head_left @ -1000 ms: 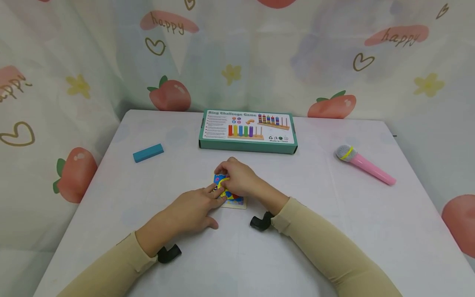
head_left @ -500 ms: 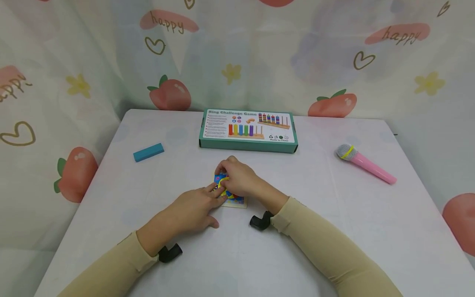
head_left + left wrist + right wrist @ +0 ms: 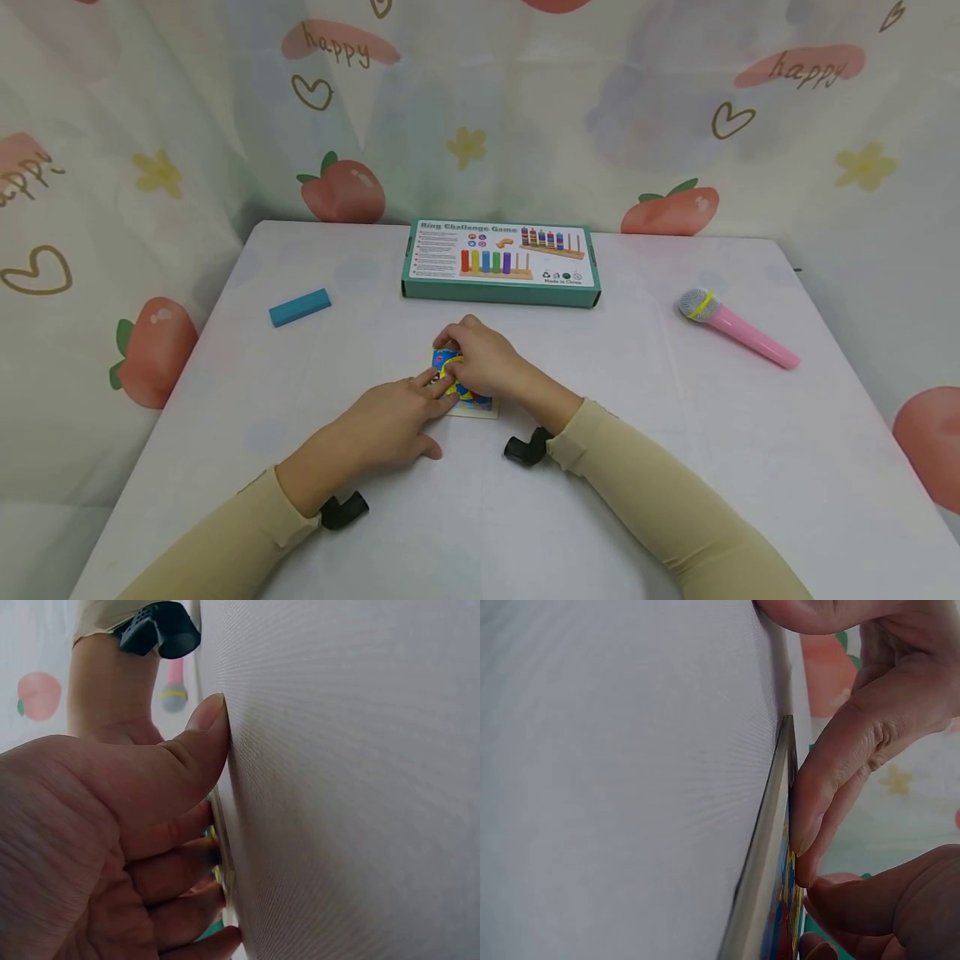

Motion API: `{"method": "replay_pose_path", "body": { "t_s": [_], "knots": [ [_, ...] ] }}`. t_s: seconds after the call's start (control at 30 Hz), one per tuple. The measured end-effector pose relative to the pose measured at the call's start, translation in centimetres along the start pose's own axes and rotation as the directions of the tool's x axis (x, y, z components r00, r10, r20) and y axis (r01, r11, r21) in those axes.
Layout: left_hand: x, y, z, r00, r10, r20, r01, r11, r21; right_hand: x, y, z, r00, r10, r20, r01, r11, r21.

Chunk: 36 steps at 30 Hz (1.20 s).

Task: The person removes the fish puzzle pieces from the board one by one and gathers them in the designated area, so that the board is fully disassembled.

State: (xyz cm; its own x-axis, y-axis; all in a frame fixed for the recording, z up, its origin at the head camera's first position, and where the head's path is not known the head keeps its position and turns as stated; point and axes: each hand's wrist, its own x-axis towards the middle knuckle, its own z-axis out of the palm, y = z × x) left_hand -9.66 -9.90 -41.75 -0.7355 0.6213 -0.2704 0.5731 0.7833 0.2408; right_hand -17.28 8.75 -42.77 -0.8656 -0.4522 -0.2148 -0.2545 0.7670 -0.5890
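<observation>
You are working over a small picture board, which is lying on the white worktop, nearer to you than the green box. Your left hand is resting with its fingers straight and spread onto the board's left part, the thumb lying clear of it. Your right hand is bending its fingers over the far part; whether they are pinching anything, I cannot tell. To be working steadily, you are wanting light, even pressure from the left fingertips, so the board is not skidding, and enough room that the two hands are not crowding each other.
</observation>
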Motion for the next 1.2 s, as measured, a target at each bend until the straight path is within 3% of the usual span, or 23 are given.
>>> {"method": "replay_pose_path", "body": {
  "t_s": [0.5,0.8,1.2],
  "knots": [
    [-0.13,-0.01,-0.05,1.000,0.015,-0.005,-0.015,1.000,-0.023,-0.02,0.17,0.61,0.999,-0.025,-0.033,0.023,0.998,-0.058],
    [-0.01,0.01,-0.02,1.000,0.004,0.005,-0.003,1.000,-0.014,-0.26,0.19,0.35,0.995,-0.083,-0.049,0.080,0.995,-0.053],
    [0.07,-0.01,0.13,1.000,-0.004,0.006,0.004,1.000,-0.009,0.18,0.07,-0.11,1.000,0.012,0.017,-0.012,1.000,0.018]
  ]
}}
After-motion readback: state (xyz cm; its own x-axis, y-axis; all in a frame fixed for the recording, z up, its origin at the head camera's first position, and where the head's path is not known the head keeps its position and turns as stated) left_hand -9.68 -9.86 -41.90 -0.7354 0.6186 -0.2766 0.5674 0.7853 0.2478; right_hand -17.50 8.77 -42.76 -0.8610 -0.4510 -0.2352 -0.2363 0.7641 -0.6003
